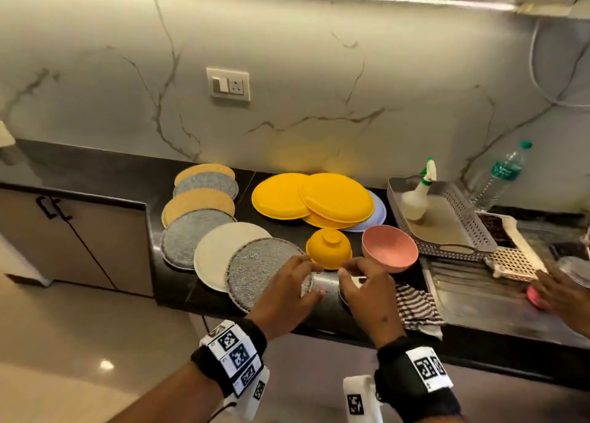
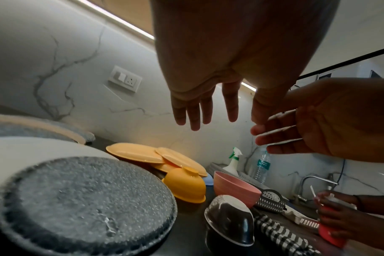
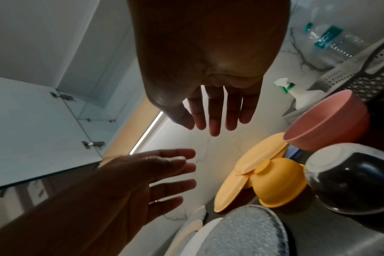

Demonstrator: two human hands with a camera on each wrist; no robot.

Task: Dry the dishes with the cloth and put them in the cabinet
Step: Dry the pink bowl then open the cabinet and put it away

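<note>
My left hand (image 1: 284, 295) and right hand (image 1: 367, 298) hover side by side over the front of the black counter (image 1: 111, 170). Both wrist views show the fingers (image 2: 195, 110) (image 3: 217, 110) straight and spread, holding nothing. Just below and between them a dark bowl (image 1: 324, 283) (image 2: 230, 220) (image 3: 350, 178) lies upside down. The striped cloth (image 1: 415, 304) (image 2: 280, 237) lies crumpled to its right. Behind stand an upturned yellow bowl (image 1: 329, 247), a pink bowl (image 1: 389, 248), yellow plates (image 1: 287, 196) and a speckled grey plate (image 1: 255, 269). An open cabinet door (image 3: 33, 129) shows overhead.
More round plates overlap in a row at the left (image 1: 198, 228). A perforated tray (image 1: 479, 231) with a spray bottle (image 1: 418, 196) and a water bottle (image 1: 504, 173) stand at the right. Another person's hand (image 1: 562, 291) holds a pink object over the steel drainboard (image 1: 479, 304).
</note>
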